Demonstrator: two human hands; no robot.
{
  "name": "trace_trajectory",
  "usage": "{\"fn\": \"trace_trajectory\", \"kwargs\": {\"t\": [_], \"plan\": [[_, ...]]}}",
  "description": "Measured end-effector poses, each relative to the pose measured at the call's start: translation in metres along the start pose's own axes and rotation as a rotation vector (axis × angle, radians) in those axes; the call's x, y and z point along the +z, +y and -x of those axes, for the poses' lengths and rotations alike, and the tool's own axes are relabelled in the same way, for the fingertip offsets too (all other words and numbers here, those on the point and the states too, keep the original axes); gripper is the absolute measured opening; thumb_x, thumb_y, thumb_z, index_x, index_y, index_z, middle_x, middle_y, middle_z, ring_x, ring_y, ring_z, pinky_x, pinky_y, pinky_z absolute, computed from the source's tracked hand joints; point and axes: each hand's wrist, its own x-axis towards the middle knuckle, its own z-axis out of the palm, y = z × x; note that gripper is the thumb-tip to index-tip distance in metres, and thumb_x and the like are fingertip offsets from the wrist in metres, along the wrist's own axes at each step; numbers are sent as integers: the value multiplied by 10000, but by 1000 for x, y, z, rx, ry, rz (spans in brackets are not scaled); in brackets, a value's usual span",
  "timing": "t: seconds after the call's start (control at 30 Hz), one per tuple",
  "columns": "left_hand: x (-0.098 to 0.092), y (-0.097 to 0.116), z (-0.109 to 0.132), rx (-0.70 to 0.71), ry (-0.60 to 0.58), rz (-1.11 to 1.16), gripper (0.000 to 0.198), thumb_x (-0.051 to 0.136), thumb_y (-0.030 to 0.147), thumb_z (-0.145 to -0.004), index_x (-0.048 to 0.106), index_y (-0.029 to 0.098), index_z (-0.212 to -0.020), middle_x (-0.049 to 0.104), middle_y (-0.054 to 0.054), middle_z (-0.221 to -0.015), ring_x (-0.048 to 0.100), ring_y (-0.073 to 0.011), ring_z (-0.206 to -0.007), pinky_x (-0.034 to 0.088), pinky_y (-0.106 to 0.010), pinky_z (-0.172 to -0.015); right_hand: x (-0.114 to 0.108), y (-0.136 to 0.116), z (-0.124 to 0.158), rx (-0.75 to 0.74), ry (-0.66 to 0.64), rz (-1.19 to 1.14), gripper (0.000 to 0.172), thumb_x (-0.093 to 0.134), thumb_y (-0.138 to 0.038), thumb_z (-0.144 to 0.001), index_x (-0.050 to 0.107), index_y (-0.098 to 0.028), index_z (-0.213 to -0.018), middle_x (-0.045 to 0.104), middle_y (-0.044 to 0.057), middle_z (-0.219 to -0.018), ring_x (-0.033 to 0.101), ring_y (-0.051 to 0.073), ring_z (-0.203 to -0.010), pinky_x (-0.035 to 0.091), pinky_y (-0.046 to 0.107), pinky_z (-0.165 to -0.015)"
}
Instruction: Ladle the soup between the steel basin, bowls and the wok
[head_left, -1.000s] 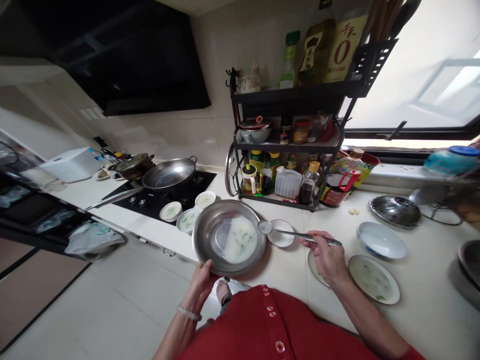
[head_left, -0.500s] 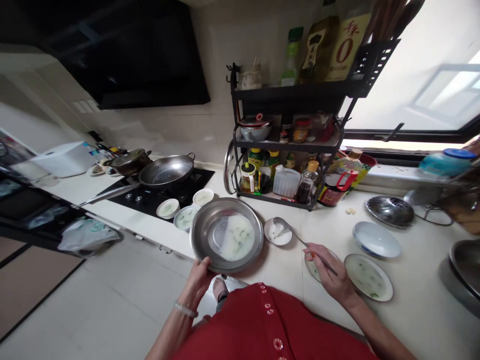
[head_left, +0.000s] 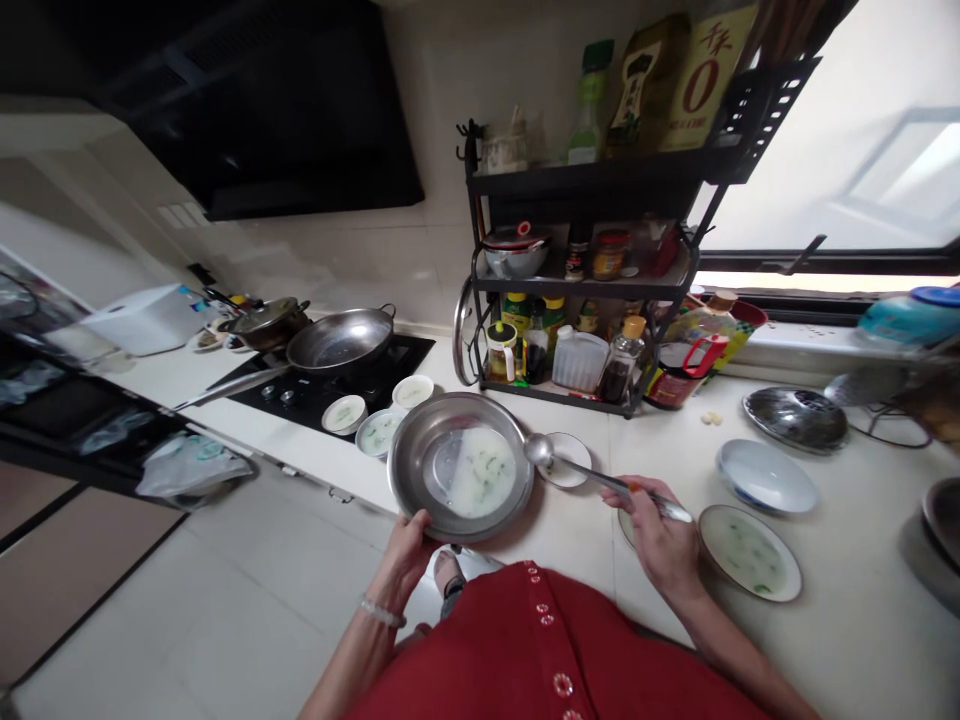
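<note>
The steel basin [head_left: 409, 470], holding milky soup [head_left: 484, 470], sits near the counter's edge, the left hand [head_left: 409, 550] clamped on its rim at seven o'clock. At three, the right hand's [head_left: 660, 535] closed fingers grip the ladle [head_left: 589, 472], its head between basin and small bowl [head_left: 579, 452]; best kept level and low, so drips land in either. On the white counter [head_left: 585, 540], soup bowls [head_left: 336, 431] stand at ten, the wok [head_left: 341, 340] beyond; the rack [head_left: 562, 285] rises at one, the window [head_left: 832, 130] at two.
</note>
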Motion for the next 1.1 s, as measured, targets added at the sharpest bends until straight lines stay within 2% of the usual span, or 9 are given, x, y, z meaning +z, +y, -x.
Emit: {"fn": "trace_trajectory", "kwargs": {"t": [0.07,0.2,0.3,0.37,0.43,0.53,0.73,1.1], "plan": [[-1,-1,-1,6,-6,3,224,475,-19,-605,483,167,-730,592,16,-518,566,-133,-462,558,-327,-516,15,-2,1,10,-86,-10,207,530,-395,-878,585,-201,-922,704,53,-696,696,210,-653,578,339,-647],[-2,-2,-2,25,-11,-6,221,470,-18,-604,466,173,-716,566,33,-487,542,-117,-438,557,-326,-526,41,2,3,-134,-264,84,201,496,-382,-895,604,-218,-934,688,45,-749,693,198,-712,577,332,-694],[-1,-1,-1,28,-4,-15,218,464,-20,-612,464,173,-714,571,28,-490,545,-121,-440,557,-331,-523,54,10,4,-214,-398,87,212,482,-385,-895,619,-225,-919,677,62,-869,684,180,-715,583,316,-663],[1,0,0,28,-2,-18,221,458,-21,-616,466,172,-723,582,20,-502,552,-128,-446,557,-338,-520,59,16,4,-202,-430,80,214,482,-390,-892,616,-224,-911,679,61,-854,682,179,-699,583,317,-649],[2,1,2,17,0,-21,222,455,-21,-619,467,171,-730,590,12,-513,562,-136,-455,557,-340,-517,61,19,4,-120,-384,81,209,487,-393,-887,602,-220,-902,688,46,-755,686,190,-668,579,328,-653],[2,1,3,-1,9,-14,217,455,-21,-623,467,169,-727,595,2,-522,568,-142,-461,557,-339,-511,61,22,1,54,-249,47,219,516,-423,-862,579,-214,-878,685,29,-645,693,211,-631,576,349,-662],[1,1,2,2,9,-2,221,450,-28,-620,472,169,-716,585,11,-504,555,-134,-443,558,-337,-513,58,24,-9,244,-111,-109,219,597,-425,-784,585,-213,-839,690,23,-649,696,229,-607,578,354,-640],[3,3,5,8,-3,-5,211,455,-39,-631,494,156,-701,603,-8,-509,571,-142,-452,560,-344,-523,52,31,-14,282,-55,-211,119,586,-323,-786,584,-214,-834,693,34,-723,689,229,-599,586,367,-624]]}}
